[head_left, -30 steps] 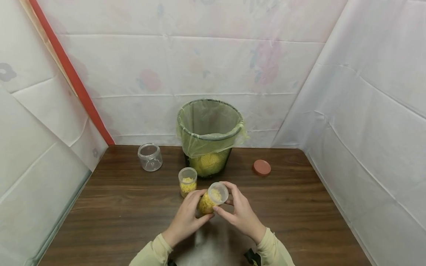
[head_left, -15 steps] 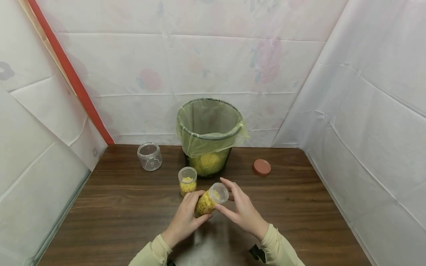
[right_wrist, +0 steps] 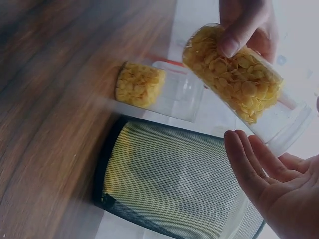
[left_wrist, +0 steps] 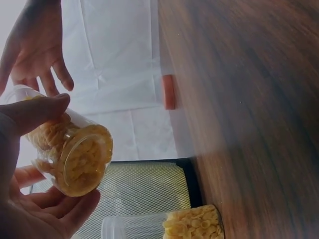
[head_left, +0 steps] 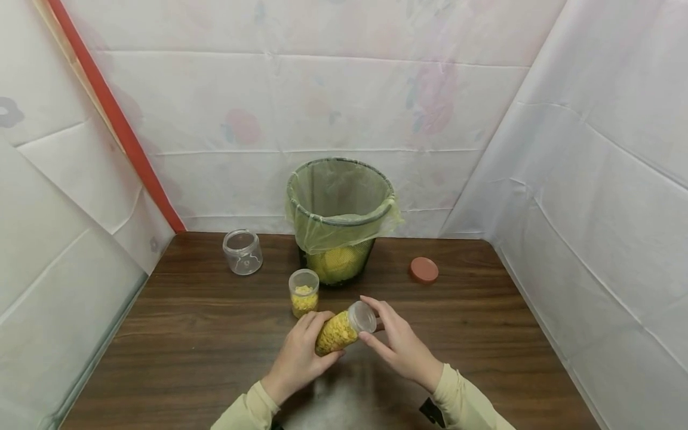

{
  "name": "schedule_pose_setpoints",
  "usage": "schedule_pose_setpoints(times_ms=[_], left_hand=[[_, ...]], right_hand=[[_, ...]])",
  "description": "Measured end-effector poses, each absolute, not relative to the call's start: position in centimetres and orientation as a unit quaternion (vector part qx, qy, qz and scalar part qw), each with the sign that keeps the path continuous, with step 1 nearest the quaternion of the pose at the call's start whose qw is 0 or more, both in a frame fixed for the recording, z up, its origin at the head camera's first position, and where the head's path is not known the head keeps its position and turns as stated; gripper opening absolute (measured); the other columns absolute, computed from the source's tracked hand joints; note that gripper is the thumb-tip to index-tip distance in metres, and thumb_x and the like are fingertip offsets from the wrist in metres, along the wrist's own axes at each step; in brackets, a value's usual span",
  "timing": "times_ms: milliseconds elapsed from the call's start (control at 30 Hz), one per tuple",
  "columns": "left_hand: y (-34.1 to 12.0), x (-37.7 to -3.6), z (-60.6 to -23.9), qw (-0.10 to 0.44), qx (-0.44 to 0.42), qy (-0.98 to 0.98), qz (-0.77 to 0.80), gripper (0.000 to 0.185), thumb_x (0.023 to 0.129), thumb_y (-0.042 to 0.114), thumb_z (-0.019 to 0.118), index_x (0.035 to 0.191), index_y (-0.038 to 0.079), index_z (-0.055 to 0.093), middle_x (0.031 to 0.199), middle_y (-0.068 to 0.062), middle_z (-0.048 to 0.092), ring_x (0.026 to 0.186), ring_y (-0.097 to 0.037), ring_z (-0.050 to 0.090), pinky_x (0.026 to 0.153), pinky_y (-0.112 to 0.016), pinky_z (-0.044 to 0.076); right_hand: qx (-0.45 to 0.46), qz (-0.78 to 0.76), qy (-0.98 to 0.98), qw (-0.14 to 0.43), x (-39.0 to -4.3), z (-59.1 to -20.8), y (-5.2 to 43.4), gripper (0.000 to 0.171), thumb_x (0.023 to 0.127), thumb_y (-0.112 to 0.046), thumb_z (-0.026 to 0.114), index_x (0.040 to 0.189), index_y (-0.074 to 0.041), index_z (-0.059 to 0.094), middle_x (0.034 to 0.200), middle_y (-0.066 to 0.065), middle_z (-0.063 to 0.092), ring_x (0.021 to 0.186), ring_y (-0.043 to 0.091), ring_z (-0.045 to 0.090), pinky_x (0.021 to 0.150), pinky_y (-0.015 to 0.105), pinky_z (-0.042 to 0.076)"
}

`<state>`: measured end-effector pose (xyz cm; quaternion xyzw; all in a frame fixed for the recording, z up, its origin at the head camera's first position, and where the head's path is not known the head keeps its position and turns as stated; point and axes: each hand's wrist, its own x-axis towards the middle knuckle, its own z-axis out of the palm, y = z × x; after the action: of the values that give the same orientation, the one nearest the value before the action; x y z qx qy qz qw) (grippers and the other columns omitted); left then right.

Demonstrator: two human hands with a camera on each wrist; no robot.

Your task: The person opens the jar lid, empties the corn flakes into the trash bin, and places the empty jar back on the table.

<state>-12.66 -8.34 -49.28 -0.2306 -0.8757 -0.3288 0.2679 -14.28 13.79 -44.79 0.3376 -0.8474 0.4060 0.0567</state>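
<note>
My left hand (head_left: 309, 345) grips a clear jar of yellow flakes (head_left: 335, 333) just above the table, tilted with its mouth toward the upper right. The left wrist view shows the jar (left_wrist: 75, 159) from its base, with my thumb on top and my fingers under it. My right hand (head_left: 384, 331) is at the jar's mouth with fingers nearly straight, cupped round the clear end without gripping it. In the right wrist view the jar (right_wrist: 234, 74) lies just above my right hand's fingers (right_wrist: 249, 159).
A second small jar (head_left: 303, 292), part full of flakes, stands upright before a mesh bin (head_left: 338, 209) with a green liner. An empty glass jar (head_left: 243, 252) is at the back left, a reddish lid (head_left: 423, 270) at the back right. White sheets wall the wooden table (head_left: 484, 346).
The jar has tipped further over toward the right. My right hand has slid right and its fingers have loosened from round the jar's mouth.
</note>
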Motion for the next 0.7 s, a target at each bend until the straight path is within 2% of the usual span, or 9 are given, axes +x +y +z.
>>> schedule_pose_setpoints(times_ms=[167, 433, 533, 700], left_hand=[[-8.1, -12.3, -49.3, 0.257, -0.220, -0.882, -0.328, 0.068, 0.054, 0.026, 0.090, 0.113, 0.014, 0.060, 0.098, 0.004, 0.058, 0.084, -0.007, 0.058, 0.071, -0.028, 0.053], [-7.9, -11.9, -49.2, 0.274, -0.243, -0.878, -0.309, 0.065, 0.056, 0.025, 0.089, 0.114, 0.014, 0.062, 0.101, 0.003, 0.058, 0.092, -0.012, 0.057, 0.075, -0.031, 0.053], [-7.9, -11.8, -49.1, 0.275, -0.249, -0.877, -0.307, 0.065, 0.056, 0.024, 0.088, 0.115, 0.014, 0.062, 0.101, 0.003, 0.058, 0.092, -0.012, 0.056, 0.075, -0.031, 0.053], [-8.0, -11.9, -49.1, 0.289, -0.254, -0.869, -0.311, 0.067, 0.053, 0.023, 0.089, 0.114, 0.011, 0.063, 0.099, 0.001, 0.059, 0.090, -0.014, 0.056, 0.074, -0.032, 0.052]], right_hand=[[0.335, 0.411, -0.845, 0.067, -14.0, -44.9, 14.2, 0.050, 0.095, -0.020, 0.058, 0.141, -0.014, 0.039, 0.120, -0.003, 0.055, 0.102, 0.011, 0.057, 0.076, 0.023, 0.054], [0.269, 0.442, -0.849, 0.103, -13.1, -44.4, 13.5, 0.022, 0.095, -0.018, 0.057, 0.117, -0.014, 0.058, 0.107, -0.004, 0.061, 0.088, 0.008, 0.060, 0.064, 0.023, 0.055], [0.252, 0.447, -0.851, 0.114, -12.9, -44.6, 13.2, 0.020, 0.094, -0.019, 0.058, 0.113, -0.014, 0.060, 0.105, -0.003, 0.063, 0.084, 0.007, 0.061, 0.061, 0.022, 0.054], [0.234, 0.447, -0.854, 0.126, -12.7, -44.8, 12.9, 0.023, 0.094, -0.021, 0.059, 0.116, -0.017, 0.060, 0.109, -0.003, 0.063, 0.084, 0.006, 0.061, 0.061, 0.019, 0.053]])
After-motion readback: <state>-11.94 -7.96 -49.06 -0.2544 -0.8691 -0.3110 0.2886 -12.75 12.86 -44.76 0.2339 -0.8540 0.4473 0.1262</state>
